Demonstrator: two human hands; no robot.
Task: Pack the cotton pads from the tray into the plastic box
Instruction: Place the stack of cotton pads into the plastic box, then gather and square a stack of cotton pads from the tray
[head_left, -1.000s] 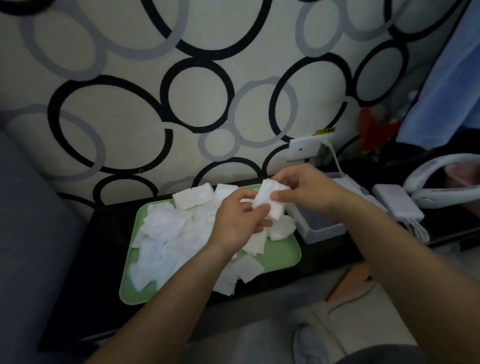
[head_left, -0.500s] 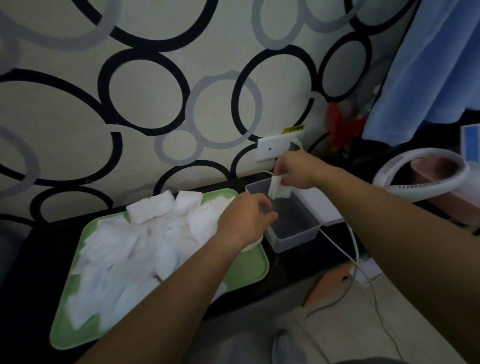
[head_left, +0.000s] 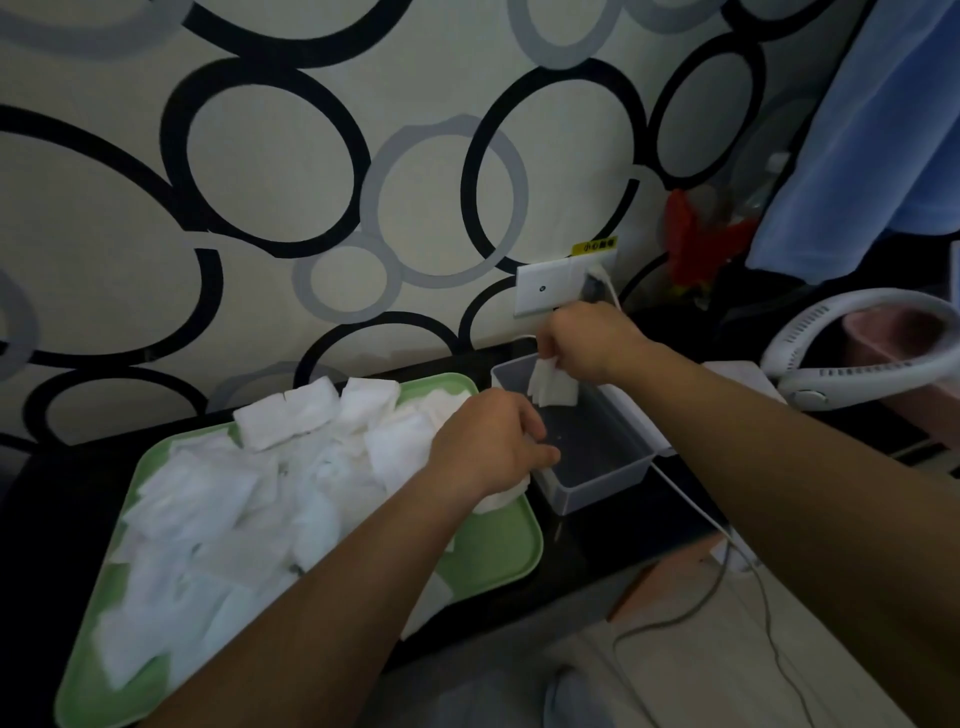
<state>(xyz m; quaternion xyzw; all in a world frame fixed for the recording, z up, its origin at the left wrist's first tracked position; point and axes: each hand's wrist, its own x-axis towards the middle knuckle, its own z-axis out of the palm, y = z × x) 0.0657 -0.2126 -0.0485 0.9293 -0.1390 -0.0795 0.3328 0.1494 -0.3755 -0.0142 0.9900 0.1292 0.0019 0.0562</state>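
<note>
A green tray (head_left: 493, 551) sits on the dark worktop (head_left: 57, 493) against a wall papered with black and grey rings, and it is heaped with loose white cotton pads (head_left: 234, 499) across most of its surface. Just beside the tray's right edge stands the clear plastic box (head_left: 597, 486), open at the top, its floor mostly bare. The right hand (head_left: 587, 343) hangs over the far end of the box, its fingers pinched tight on a bunch of pads (head_left: 553, 387) that dangles down inside the rim. The left hand (head_left: 488, 447) is over the tray's right side, its fingers curled around a crumpled pad (head_left: 504, 496) that peeks out beneath the palm. A white wall socket (head_left: 545, 288) sits behind the box, and a thin cable (head_left: 691, 506) runs past the box's right corner down to the floor
</note>
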